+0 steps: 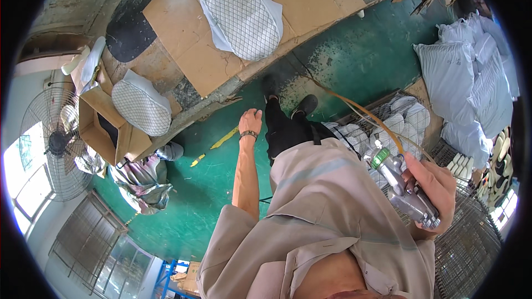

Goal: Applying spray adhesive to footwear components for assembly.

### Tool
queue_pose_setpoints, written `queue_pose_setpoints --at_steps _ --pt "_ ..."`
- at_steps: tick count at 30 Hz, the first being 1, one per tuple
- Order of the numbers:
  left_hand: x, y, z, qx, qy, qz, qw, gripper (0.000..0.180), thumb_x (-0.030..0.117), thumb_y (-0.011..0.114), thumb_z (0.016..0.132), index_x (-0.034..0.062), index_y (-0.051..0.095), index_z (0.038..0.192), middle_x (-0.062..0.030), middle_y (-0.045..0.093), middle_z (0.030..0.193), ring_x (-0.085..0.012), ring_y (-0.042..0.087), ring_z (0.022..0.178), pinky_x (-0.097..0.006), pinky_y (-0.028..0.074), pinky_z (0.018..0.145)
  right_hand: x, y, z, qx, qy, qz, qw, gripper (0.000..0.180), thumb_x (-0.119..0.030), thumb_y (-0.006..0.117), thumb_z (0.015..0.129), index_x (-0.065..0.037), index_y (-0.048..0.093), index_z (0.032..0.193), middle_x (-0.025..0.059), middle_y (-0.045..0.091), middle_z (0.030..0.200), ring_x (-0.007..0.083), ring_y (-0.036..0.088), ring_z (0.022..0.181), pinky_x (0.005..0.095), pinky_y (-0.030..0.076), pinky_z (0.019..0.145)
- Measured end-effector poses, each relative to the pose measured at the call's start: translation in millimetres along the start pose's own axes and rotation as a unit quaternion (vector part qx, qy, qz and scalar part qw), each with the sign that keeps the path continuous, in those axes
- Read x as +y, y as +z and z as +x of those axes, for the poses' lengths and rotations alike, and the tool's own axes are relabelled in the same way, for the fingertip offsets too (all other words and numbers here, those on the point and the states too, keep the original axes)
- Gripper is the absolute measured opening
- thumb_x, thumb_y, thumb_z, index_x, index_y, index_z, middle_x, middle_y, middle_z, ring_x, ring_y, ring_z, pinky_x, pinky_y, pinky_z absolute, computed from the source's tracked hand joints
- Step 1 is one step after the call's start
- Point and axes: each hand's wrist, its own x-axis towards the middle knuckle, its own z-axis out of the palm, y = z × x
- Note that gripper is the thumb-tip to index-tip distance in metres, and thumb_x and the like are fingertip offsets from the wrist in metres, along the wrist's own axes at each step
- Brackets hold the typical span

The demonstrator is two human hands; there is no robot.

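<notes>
My right hand (435, 188) is wrapped around a silver spray gun (407, 188) with a green band, raised at the right in front of my shirt. A tan hose (354, 102) runs from the gun toward the table. My left hand (250, 120) hangs low beside my leg, fingers curled, with nothing visible in it. Ahead of it, on a cardboard sheet (310, 8) covering the table, lies a white oval piece (241, 14) with a diamond grid pattern. A similar white piece (141, 102) rests at the table's left end.
An open cardboard box (102, 124) and a large wire-caged fan (55, 141) stand at the left. Below the box sits a cloth-like bundle (144, 182). Stacked white pieces (399, 122) and stuffed white sacks (451, 72) are at the right, beside wire racks (465, 243).
</notes>
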Motion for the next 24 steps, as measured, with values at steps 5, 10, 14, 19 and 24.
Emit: queue_pose_setpoints --at_steps 5,10,14,19,24 --pt "18 -3 6 0.022 -0.001 -0.052 0.998 0.032 0.033 0.063 0.094 0.0062 0.073 0.107 -0.0175 0.072 0.105 -0.0371 0.068 0.099 -0.047 0.054 0.087 0 -8 -9 0.011 0.045 -0.004 0.999 0.060 -0.030 0.069 0.079 0.009 0.065 0.125 0.0097 0.064 0.075 0.0190 0.063 0.062 0.0288 0.047 0.058" --pt "34 -21 17 0.069 -0.010 -0.125 0.990 0.029 0.031 0.064 0.094 0.0073 0.073 0.108 -0.0170 0.073 0.101 -0.0341 0.070 0.097 -0.044 0.055 0.085 4 -8 -5 0.030 0.014 -0.033 0.999 0.055 -0.022 0.074 0.079 0.008 0.065 0.126 0.0087 0.063 0.073 0.0180 0.063 0.059 0.0287 0.048 0.056" --pt "54 -40 29 0.105 -0.041 -0.190 0.975 0.028 0.027 0.066 0.094 0.0068 0.074 0.111 -0.0139 0.075 0.096 -0.0262 0.073 0.091 -0.036 0.055 0.083 7 -17 -13 -0.022 0.087 -0.014 0.996 0.065 -0.025 0.074 0.075 0.011 0.063 0.128 0.0124 0.066 0.081 0.0206 0.065 0.071 0.0278 0.046 0.065" --pt "72 -52 68 0.168 -0.035 -0.378 0.910 0.031 0.026 0.066 0.094 0.0012 0.072 0.112 -0.0106 0.074 0.094 -0.0184 0.070 0.089 -0.033 0.053 0.083 6 -10 -6 0.080 0.144 0.006 0.986 0.067 -0.018 0.076 0.073 0.010 0.061 0.132 0.0102 0.066 0.083 0.0184 0.062 0.075 0.0283 0.046 0.072" --pt "105 -72 107 0.195 -0.051 -0.458 0.866 0.038 0.029 0.071 0.090 -0.0036 0.071 0.109 -0.0101 0.073 0.094 -0.0161 0.068 0.087 -0.031 0.053 0.081 -5 -10 12 0.072 0.104 -0.065 0.990 0.066 -0.020 0.074 0.076 0.010 0.059 0.133 0.0098 0.066 0.083 0.0173 0.062 0.077 0.0274 0.046 0.073"
